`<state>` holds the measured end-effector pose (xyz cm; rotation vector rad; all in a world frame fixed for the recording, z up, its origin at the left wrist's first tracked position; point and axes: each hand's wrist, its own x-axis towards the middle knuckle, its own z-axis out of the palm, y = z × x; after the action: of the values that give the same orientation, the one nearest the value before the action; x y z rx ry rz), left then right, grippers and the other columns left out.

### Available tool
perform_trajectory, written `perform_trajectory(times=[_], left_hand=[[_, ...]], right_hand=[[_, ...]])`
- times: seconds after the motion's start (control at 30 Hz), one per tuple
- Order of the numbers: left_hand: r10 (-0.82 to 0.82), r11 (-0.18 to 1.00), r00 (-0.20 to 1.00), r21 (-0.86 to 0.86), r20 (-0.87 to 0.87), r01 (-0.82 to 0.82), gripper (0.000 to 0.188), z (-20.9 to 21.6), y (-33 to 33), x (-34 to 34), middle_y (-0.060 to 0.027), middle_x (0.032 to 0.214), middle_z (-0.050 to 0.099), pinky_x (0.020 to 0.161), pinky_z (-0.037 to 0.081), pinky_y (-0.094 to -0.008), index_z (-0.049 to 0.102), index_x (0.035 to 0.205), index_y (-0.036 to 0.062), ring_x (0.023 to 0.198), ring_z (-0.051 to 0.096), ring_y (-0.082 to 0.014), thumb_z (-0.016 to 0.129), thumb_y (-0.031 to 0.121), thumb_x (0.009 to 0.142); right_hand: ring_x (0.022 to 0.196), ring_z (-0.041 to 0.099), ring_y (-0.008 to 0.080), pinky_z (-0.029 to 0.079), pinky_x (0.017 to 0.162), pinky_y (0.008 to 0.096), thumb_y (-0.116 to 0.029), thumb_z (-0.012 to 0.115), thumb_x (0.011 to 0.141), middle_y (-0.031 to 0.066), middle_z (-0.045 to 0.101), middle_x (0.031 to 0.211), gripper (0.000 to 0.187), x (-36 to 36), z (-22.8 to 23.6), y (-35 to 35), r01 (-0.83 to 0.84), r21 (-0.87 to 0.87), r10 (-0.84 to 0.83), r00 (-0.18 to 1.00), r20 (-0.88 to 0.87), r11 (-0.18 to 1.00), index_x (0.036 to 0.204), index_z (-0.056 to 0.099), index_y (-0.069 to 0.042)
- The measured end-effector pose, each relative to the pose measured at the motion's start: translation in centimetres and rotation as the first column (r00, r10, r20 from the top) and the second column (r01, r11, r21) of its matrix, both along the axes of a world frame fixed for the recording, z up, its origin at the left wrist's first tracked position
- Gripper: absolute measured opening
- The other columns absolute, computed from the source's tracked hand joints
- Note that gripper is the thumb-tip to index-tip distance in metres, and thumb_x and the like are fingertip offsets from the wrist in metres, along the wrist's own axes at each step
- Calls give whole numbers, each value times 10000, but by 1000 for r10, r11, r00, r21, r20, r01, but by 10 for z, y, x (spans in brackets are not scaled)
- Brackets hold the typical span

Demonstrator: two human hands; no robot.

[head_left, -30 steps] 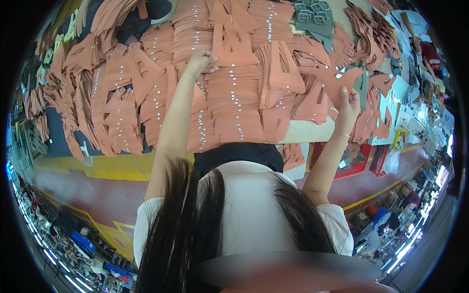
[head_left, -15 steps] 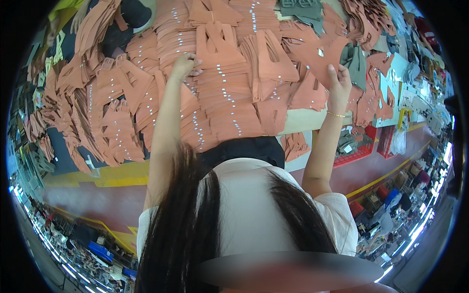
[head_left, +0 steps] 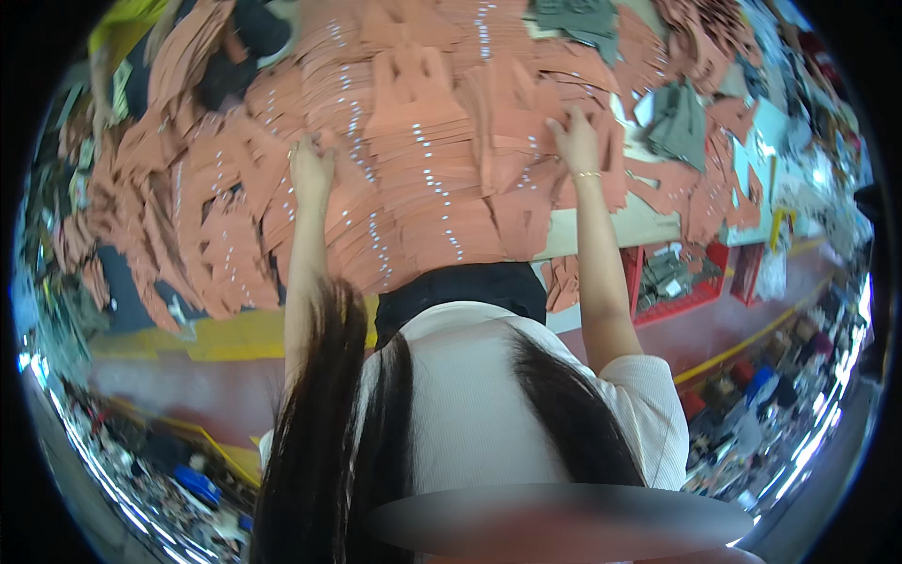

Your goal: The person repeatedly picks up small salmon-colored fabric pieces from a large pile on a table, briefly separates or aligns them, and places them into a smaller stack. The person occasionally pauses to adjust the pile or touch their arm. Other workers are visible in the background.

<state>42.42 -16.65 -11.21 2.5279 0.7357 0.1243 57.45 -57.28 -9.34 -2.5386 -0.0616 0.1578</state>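
Note:
Overlapping rows of terracotta cut pieces point(head_left: 437, 202) with slots and small white stickers cover the table in front of me. My left hand point(head_left: 312, 171) is over a row left of the middle, fingers partly curled and blurred; whether they pinch a piece I cannot make out. Farther right, my right hand point(head_left: 577, 146) lies over the stack of terracotta pieces point(head_left: 526, 103), thumb and fingers apart. Close to the right hand, more pieces point(head_left: 601, 169) fan out along the table's right side.
Dark green pieces point(head_left: 676, 127) lie to the right, with another green bundle point(head_left: 583, 23) at the back. A red crate point(head_left: 681, 299) with green pieces stands low on the right. At the far left, another person's arm point(head_left: 101, 85) and yellow clothing show.
My right hand has moved left from the table's right side, and the loose terracotta piece it held up no longer shows in it. My left hand has moved left and nearer to me.

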Motion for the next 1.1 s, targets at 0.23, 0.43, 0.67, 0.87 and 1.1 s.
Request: perform_trajectory(times=[0.23,0.43,0.67,0.87,1.1], left_hand=[[75,997,993,2,-92,-75,233,-6,10,-111,-211,808,604,806,457,-456,630,860,0,882,579,-373,718,160,714],[308,951,950,-40,44,-307,228,2,-24,-128,-240,894,610,803,460,-474,611,869,-21,914,571,-411,688,133,719],[514,800,858,-366,11,-475,227,24,-30,-123,-188,878,640,773,482,-437,573,892,-25,842,613,-384,656,143,764],[517,215,803,-863,-296,-457,238,22,-17,-138,-101,825,621,559,540,-270,561,986,-21,730,688,-186,587,201,902],[565,-69,797,-975,-214,-213,242,-10,-17,-153,-98,948,608,600,574,-254,537,1029,-20,786,696,-244,604,171,897]], right_hand=[[862,630,405,493,728,479,-247,647,826,231,653,921,341,-9,0,10,-10,-290,39,995,94,957,1084,564,-41],[904,628,358,498,751,451,-239,656,823,189,641,1016,347,-8,4,13,-89,-438,228,933,277,894,1079,563,-23],[856,638,340,496,727,428,-233,686,801,157,662,967,283,7,35,12,-227,-410,331,921,204,883,1012,646,-50],[807,650,350,493,710,421,-242,690,798,168,681,894,279,14,101,47,-306,-445,388,916,103,842,982,657,-36],[767,648,228,488,718,316,-207,664,853,148,680,860,260,-15,166,159,-617,-121,629,759,171,778,975,631,20]])
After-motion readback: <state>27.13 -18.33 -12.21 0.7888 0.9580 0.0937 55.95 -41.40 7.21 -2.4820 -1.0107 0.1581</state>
